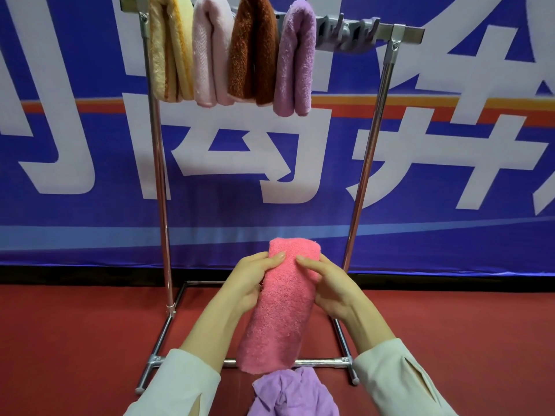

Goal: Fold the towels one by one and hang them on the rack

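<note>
A folded pink towel (282, 307) hangs lengthwise in front of me, held near its top end from both sides. My left hand (249, 283) grips its left edge with the thumb across the front. My right hand (327, 283) grips the right edge the same way. The metal rack (399, 34) stands behind, its top bar carrying a yellow towel (169, 49), a pale pink towel (210, 52), a brown towel (253, 52) and a lilac towel (295, 61), all folded over the bar. A crumpled lilac towel (294, 391) lies on the red surface below my hands.
Grey hooks (345, 31) fill the bar's right part, which bears no towel. The rack's chrome base frame (318, 362) lies on the red surface (75, 340). A blue banner (90, 145) with large white characters stands right behind the rack.
</note>
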### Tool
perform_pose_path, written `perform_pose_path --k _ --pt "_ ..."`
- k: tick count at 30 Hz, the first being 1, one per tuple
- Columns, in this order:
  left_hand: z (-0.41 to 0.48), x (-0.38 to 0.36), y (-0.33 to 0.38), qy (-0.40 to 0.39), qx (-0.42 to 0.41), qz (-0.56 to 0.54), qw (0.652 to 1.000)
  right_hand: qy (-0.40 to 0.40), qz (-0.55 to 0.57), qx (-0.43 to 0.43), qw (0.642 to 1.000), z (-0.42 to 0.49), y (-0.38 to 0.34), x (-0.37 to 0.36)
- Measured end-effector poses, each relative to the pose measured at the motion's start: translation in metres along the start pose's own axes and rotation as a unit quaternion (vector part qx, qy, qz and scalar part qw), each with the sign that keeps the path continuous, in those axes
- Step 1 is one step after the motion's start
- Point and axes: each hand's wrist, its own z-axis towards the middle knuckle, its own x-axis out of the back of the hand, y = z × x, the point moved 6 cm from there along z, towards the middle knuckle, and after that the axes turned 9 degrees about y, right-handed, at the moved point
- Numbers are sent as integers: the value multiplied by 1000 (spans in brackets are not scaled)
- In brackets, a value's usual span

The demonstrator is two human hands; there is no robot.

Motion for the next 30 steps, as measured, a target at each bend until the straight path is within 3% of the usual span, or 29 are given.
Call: perform_pose_path --k 6,12,17,21,26,30 --pt "2 2 4 2 -13 42 999 -37 -3 -18 999 0 6 -4" --pt "7 5 10 68 -140 146 977 -56 6 -50 997 -3 10 -9" --pt "10 7 -2 40 -37 175 983 -34 17 -53 998 -3 9 -7" --pt "4 2 -11 -26 66 64 995 -29 9 -46 999 -6 7 -8" --pt "-1 4 -10 -51 88 63 993 23 -36 44 998 -8 -6 -9" --pt "-5 1 2 -81 45 11 996 33 -35 95 994 -6 -13 -9"
